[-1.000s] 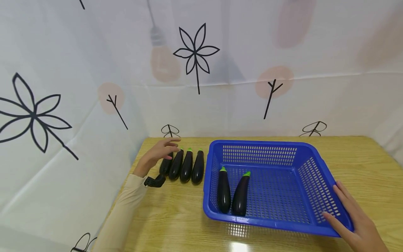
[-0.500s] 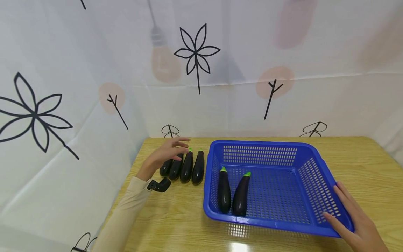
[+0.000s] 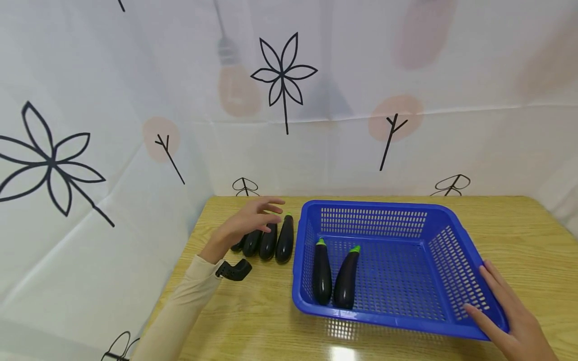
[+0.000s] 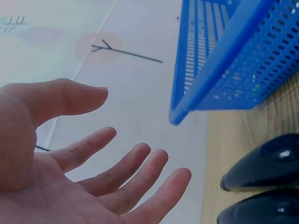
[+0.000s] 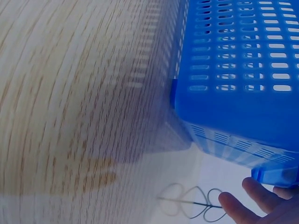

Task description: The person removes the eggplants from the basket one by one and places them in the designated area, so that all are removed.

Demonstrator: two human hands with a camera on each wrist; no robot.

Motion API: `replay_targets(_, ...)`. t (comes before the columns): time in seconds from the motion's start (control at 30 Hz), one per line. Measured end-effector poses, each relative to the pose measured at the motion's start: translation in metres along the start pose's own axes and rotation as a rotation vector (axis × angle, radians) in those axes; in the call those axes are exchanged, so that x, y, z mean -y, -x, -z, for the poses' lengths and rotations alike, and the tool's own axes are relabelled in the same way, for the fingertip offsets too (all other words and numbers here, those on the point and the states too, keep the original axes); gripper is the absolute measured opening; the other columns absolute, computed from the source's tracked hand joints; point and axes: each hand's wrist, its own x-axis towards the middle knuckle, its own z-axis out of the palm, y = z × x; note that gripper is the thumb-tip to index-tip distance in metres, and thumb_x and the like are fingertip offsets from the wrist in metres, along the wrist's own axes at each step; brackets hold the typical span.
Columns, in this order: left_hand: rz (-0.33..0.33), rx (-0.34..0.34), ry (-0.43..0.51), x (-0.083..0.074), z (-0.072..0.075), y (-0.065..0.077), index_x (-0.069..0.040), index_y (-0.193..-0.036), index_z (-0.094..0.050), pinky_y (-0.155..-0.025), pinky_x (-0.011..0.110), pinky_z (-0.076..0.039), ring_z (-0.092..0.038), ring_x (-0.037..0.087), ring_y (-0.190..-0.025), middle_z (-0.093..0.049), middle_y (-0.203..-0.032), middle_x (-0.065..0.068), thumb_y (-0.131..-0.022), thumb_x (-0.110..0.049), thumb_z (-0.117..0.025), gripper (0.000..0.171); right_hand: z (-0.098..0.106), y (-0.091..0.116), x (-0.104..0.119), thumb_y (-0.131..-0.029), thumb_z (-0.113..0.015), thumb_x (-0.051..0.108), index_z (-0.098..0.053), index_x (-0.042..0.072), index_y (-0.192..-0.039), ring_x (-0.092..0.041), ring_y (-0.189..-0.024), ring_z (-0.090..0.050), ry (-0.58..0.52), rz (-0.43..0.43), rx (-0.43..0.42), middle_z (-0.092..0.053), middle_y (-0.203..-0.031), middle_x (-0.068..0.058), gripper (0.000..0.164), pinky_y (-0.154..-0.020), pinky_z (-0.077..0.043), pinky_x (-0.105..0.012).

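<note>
Four long, glossy, near-black eggplants (image 3: 284, 243) lie side by side on the wood-grain table (image 3: 253, 321), the one nearest the basket showing a green stem end. Two matching green-tipped eggplants (image 3: 321, 276) rest in the left part of the blue, perforated plastic basket (image 3: 393, 273). The left hand (image 3: 250, 219) hangs above the row, its fingers spread, holding nothing and covering some upper ends. The right hand (image 3: 515, 313), fingers nearly straight, rests at the basket's right rim, well apart from every eggplant.
</note>
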Motion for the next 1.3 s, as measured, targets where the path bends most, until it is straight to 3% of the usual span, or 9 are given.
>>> replay_targets(0.13, 0.0, 0.015, 0.004, -0.006, -0.006, 0.002, -0.017, -0.138, -0.047, -0.088, 0.048, -0.048, -0.055, 0.025, -0.113, -0.051, -0.131, 0.011, -0.093, -0.018, -0.061, 0.047, 0.001, -0.001, 0.001, -0.094, -0.059, 0.026, -0.005, 0.026, -0.153, -0.039, -0.14, 0.007, 0.0, -0.031, 0.019, 0.007, -0.158, 0.003, 0.08, -0.099, 0.002, -0.071)
replay_targets(0.3, -0.004, 0.031, -0.012, -0.015, -0.013, 0.004, -0.018, -0.138, -0.047, -0.086, 0.044, -0.05, -0.055, 0.023, -0.112, -0.052, -0.129, 0.01, -0.092, -0.019, -0.062, 0.048, 0.003, -0.003, 0.003, -0.094, -0.058, 0.03, -0.003, 0.023, -0.153, -0.049, -0.137, 0.005, 0.021, -0.065, 0.038, 0.01, -0.158, -0.006, 0.081, -0.098, 0.002, -0.072)
replay_targets(0.57, -0.015, 0.061, -0.033, -0.025, -0.023, 0.006, -0.015, -0.138, -0.046, -0.086, 0.043, -0.05, -0.056, 0.022, -0.112, -0.052, -0.13, 0.01, -0.093, -0.019, -0.06, 0.048, 0.003, -0.003, 0.002, -0.094, -0.059, 0.029, -0.004, 0.023, -0.153, -0.049, -0.138, 0.004, 0.017, -0.048, 0.028, 0.008, -0.158, -0.005, 0.081, -0.098, 0.002, -0.072)
replay_targets(0.83, -0.035, 0.099, -0.066, -0.034, -0.032, 0.005, -0.02, -0.137, -0.048, -0.086, 0.044, -0.049, -0.057, 0.018, -0.108, -0.05, -0.134, 0.013, -0.092, -0.022, -0.062, 0.047, 0.001, -0.002, 0.001, -0.093, -0.06, 0.027, -0.006, 0.024, -0.153, -0.046, -0.138, 0.004, 0.009, -0.031, 0.015, 0.007, -0.158, -0.004, 0.081, -0.098, 0.002, -0.072)
replay_targets(1.07, -0.032, 0.124, -0.071, -0.044, -0.04, 0.004, -0.02, -0.135, -0.049, -0.085, 0.04, -0.051, -0.059, 0.016, -0.106, -0.053, -0.128, 0.005, -0.092, -0.021, -0.062, 0.045, 0.001, -0.002, 0.001, -0.093, -0.059, 0.027, -0.006, 0.024, -0.153, -0.047, -0.138, 0.004, 0.004, -0.033, 0.02, 0.007, -0.158, -0.003, 0.08, -0.098, 0.001, -0.072)
replay_targets(1.3, -0.04, 0.144, -0.1, -0.051, -0.048, -0.002, -0.017, -0.134, -0.05, -0.087, 0.045, -0.049, -0.058, 0.017, -0.107, -0.053, -0.127, 0.008, -0.092, -0.019, -0.063, 0.044, 0.001, -0.001, -0.001, -0.093, -0.06, 0.026, -0.007, 0.026, -0.153, -0.045, -0.139, 0.004, -0.002, -0.023, 0.011, 0.006, -0.158, 0.002, 0.08, -0.099, 0.002, -0.071)
